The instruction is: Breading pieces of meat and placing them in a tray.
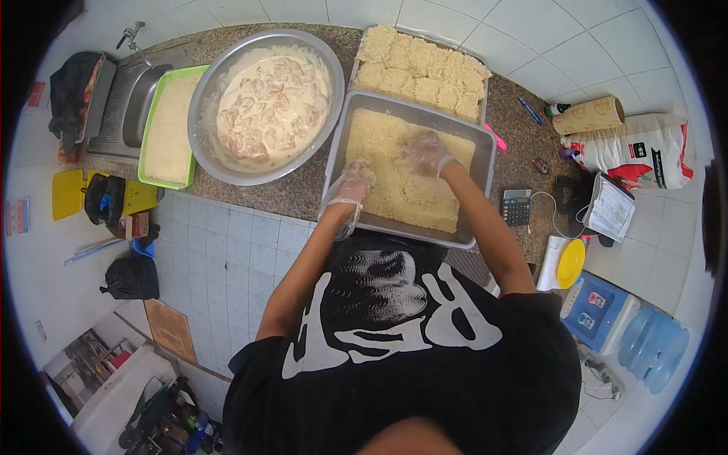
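Both of my hands wear clear plastic gloves and are in a grey rectangular tub point(485, 163) of pale yellow breadcrumbs point(394, 163). My left hand point(351, 186) lies at the tub's left side, its fingers loosely stretched over the crumbs and dusted with them. Toward the far right of the crumbs, my right hand point(428, 154) rests with its fingers apart, slightly blurred and partly sunk in. No separate piece shows in either hand. Left of the tub stands a large metal bowl point(199, 125) of raw meat pieces point(265, 114) in creamy batter.
Behind the tub, a tray holds rows of crumb-coated pieces point(421, 68). A green tray point(187, 163) of pale crumbs sits between the bowl and the sink point(140, 110). A calculator point(516, 208), a blue pen point(530, 111) and a cardboard roll point(589, 115) lie on the right.
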Demonstrator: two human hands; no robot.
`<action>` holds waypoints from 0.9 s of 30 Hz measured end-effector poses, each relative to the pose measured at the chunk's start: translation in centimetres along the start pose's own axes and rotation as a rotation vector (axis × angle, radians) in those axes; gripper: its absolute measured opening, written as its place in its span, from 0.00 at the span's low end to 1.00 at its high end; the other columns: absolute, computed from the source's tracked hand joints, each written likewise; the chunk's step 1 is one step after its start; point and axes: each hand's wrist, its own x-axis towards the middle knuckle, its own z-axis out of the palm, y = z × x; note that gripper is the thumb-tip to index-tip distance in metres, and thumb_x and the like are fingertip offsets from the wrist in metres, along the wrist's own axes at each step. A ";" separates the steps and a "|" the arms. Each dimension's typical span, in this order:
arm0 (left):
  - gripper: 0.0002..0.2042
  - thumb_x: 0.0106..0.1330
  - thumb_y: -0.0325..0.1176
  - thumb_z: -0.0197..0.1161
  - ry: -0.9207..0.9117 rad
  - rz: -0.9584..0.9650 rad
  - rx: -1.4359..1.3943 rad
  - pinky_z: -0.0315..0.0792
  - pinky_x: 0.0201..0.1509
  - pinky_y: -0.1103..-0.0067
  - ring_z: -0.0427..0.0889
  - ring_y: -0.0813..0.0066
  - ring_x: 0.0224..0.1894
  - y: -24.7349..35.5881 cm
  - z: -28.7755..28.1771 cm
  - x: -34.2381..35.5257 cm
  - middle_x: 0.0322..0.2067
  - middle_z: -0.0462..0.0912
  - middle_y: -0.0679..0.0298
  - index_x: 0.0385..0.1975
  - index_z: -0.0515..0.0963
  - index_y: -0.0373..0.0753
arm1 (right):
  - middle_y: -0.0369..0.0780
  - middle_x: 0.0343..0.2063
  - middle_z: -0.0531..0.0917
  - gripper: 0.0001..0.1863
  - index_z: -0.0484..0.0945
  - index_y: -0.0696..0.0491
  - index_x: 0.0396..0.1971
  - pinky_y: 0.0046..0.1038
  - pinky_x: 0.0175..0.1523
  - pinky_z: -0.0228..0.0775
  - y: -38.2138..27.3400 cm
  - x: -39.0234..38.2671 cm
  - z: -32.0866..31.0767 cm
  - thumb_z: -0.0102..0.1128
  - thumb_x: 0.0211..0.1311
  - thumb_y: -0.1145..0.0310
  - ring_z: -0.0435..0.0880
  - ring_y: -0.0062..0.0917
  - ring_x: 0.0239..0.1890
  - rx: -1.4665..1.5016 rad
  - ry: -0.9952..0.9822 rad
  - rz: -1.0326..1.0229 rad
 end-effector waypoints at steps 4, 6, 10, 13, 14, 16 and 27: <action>0.22 0.62 0.43 0.56 -0.032 -0.031 -0.103 0.66 0.58 0.66 0.76 0.53 0.52 0.8 -0.1 -0.4 0.49 0.76 0.48 0.57 0.67 0.49 | 0.46 0.39 0.82 0.19 0.79 0.47 0.42 0.36 0.48 0.70 0.4 -1.9 -1.3 0.61 0.54 0.52 0.79 0.41 0.43 0.027 0.002 -0.086; 0.21 0.63 0.42 0.56 -0.022 -0.033 -0.101 0.66 0.58 0.67 0.76 0.54 0.52 1.2 -0.2 -0.4 0.48 0.77 0.48 0.56 0.68 0.48 | 0.46 0.39 0.82 0.18 0.79 0.47 0.44 0.37 0.47 0.71 1.9 -3.8 -1.2 0.61 0.55 0.54 0.79 0.41 0.42 0.037 0.032 -0.080; 0.19 0.64 0.41 0.55 0.086 0.107 0.134 0.69 0.52 0.68 0.78 0.60 0.47 2.8 -0.1 -0.4 0.43 0.79 0.52 0.55 0.69 0.48 | 0.46 0.39 0.82 0.17 0.78 0.48 0.47 0.36 0.47 0.72 1.9 -9.5 -2.2 0.60 0.56 0.63 0.80 0.41 0.42 0.130 0.214 -0.053; 0.18 0.64 0.38 0.56 -0.054 -0.037 -0.038 0.70 0.46 0.70 0.78 0.64 0.41 6.5 -0.5 -0.9 0.39 0.78 0.55 0.54 0.70 0.46 | 0.45 0.40 0.82 0.17 0.78 0.49 0.46 0.36 0.46 0.73 -1.3 -12.6 -7.1 0.59 0.54 0.67 0.80 0.41 0.42 0.240 0.428 0.005; 0.18 0.64 0.38 0.56 -0.052 -0.034 -0.038 0.70 0.46 0.70 0.78 0.64 0.41 6.6 -0.1 -0.5 0.39 0.78 0.55 0.54 0.70 0.46 | 0.47 0.36 0.82 0.16 0.78 0.53 0.45 0.35 0.45 0.74 -1.2 -12.4 -8.0 0.59 0.54 0.70 0.81 0.42 0.38 0.178 0.343 0.072; 0.17 0.63 0.37 0.57 -0.010 0.083 0.067 0.71 0.41 0.72 0.77 0.68 0.36 6.4 -0.1 0.7 0.35 0.77 0.58 0.53 0.70 0.45 | 0.47 0.38 0.82 0.16 0.78 0.54 0.45 0.34 0.47 0.73 -0.2 -10.9 -9.4 0.59 0.55 0.70 0.81 0.40 0.40 0.263 0.453 -0.035; 0.22 0.70 0.41 0.45 -0.116 0.065 0.140 0.54 0.69 0.69 0.61 0.54 0.66 5.2 -1.2 1.6 0.62 0.63 0.46 0.61 0.64 0.40 | 0.49 0.49 0.78 0.29 0.73 0.54 0.54 0.37 0.59 0.66 10.6 9.1 -22.2 0.61 0.57 0.51 0.77 0.38 0.52 0.065 0.123 -0.324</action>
